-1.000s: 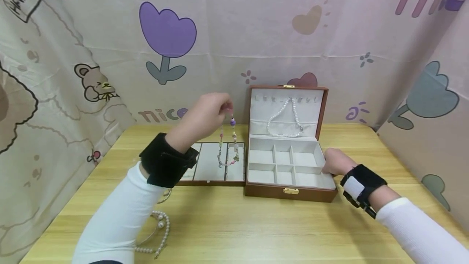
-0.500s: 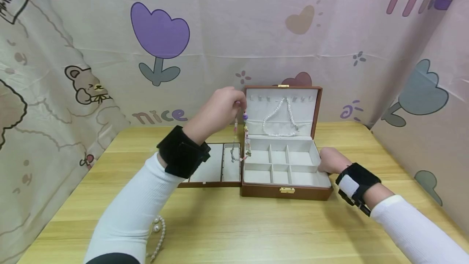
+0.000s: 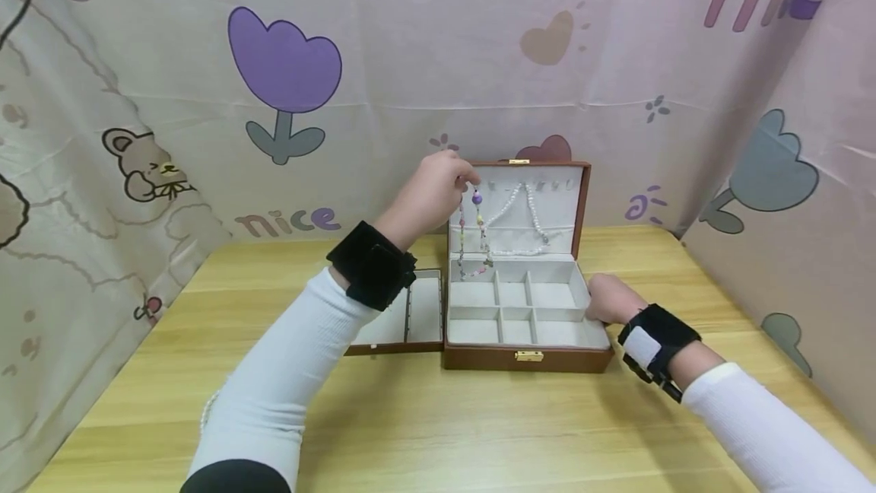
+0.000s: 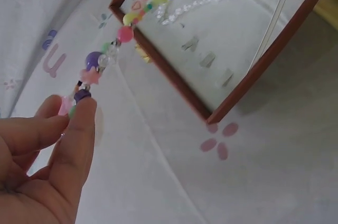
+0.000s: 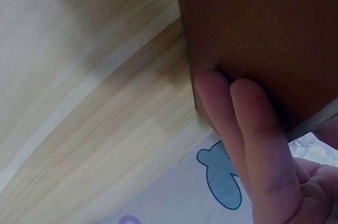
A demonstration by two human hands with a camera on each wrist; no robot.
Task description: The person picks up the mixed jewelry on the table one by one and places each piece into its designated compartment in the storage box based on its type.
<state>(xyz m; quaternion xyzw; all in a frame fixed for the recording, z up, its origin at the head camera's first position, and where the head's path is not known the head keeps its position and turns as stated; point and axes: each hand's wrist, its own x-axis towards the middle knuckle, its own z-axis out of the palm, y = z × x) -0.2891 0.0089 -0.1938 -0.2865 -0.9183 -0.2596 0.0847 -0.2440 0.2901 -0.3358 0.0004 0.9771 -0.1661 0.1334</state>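
Note:
My left hand (image 3: pixel 433 192) pinches a string of colourful beads (image 3: pixel 477 199) between thumb and fingertips. The strand hangs as a loop in front of the raised lid of a brown jewelry box (image 3: pixel 479 358). In the left wrist view, purple, pink and yellow beads (image 4: pixel 125 34) trail from the fingertips towards the lid. My right hand (image 3: pixel 616 300) grips the box's right wall. Two fingers (image 5: pixel 259 123) lie against the brown outer side, and the thumb goes over the rim. A white pearl necklace (image 3: pixel 534 211) hangs inside the lid, beside a row of small hooks.
A shallow divided tray (image 3: pixel 426 314) lies left of the box, partly hidden by my left wrist. White beads (image 3: pixel 208 411) peek out beside the left sleeve. A printed cloth (image 3: pixel 411 44) hangs behind the wooden table (image 3: pixel 383 432).
My left hand has carried the bead string right and upward, from over the tray to the front of the lid. The right hand keeps its hold on the box. The head view has turned slightly right.

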